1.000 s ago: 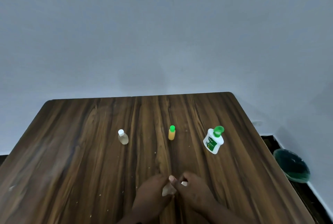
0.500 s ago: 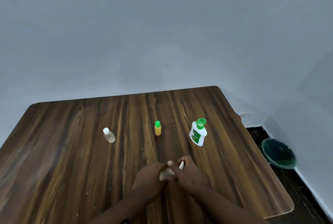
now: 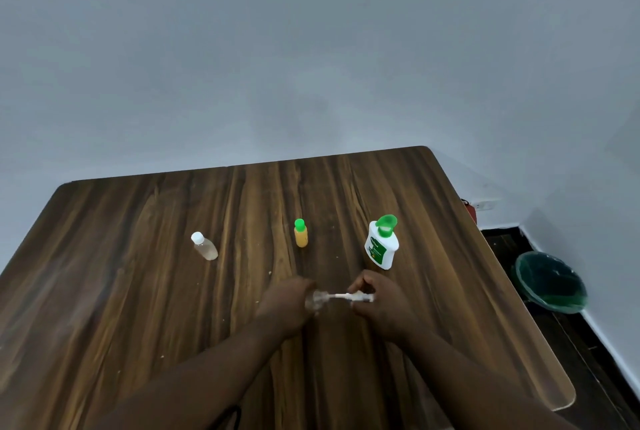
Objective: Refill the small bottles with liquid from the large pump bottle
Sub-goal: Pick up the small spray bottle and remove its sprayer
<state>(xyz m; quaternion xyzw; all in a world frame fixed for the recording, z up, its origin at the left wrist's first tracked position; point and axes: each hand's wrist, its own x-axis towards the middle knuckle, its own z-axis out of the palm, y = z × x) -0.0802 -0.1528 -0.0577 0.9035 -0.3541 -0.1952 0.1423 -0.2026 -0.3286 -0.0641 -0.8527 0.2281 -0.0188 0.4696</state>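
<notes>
The left hand grips a clear bottle; right hand pinches sprayer beside it.

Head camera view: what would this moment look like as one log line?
left hand: grips small clear bottle | right hand: pinches white cap with thin tube, tube toward bottle | white pump bottle with green top: upright, untouched

The desk shows dark streaked wood grain with a faint sheen, the large pump bottle smooth opaque white plastic under a glossy green top, the white-capped small bottle see-through plastic, the wall matt.
</notes>
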